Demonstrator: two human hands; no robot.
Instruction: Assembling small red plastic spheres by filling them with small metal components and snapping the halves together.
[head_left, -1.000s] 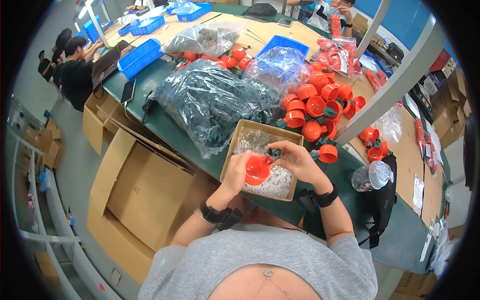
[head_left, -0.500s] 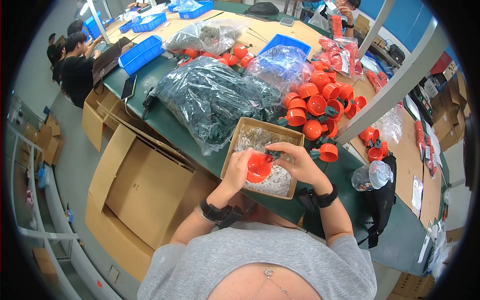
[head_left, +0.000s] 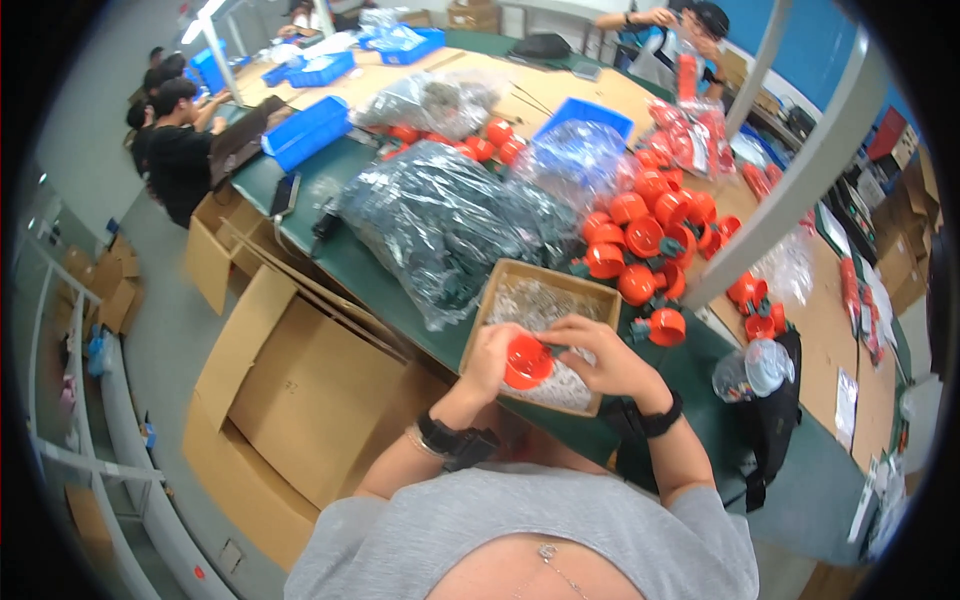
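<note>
My left hand [head_left: 487, 362] is closed round a small red plastic cup [head_left: 528, 364], its open mouth facing up. The fingers of my right hand [head_left: 610, 362] are pinched together at the cup's upper right side; what lies between them is hidden. Both hands are over a shallow cardboard box [head_left: 612, 306] holding many small pale and metallic parts [head_left: 562, 388]. Just right of the box, a single red cup with a dark green fitting [head_left: 665, 327] lies on its side. Behind it is a heap of similar red cups [head_left: 645, 237].
A large clear bag of dark green parts [head_left: 440, 225] lies behind the box. Blue bins [head_left: 306, 134] stand farther back. A white post [head_left: 765, 185] rises at the right, near a clear plastic jar [head_left: 733, 376] and black bag [head_left: 778, 430]. A big carton [head_left: 300, 390] stands left. Other people sit across the table.
The whole view has shifted, so the scene sits lower and farther right. My right fingers have closed in at the cup's side, and the dark green piece seen there before is now hidden.
</note>
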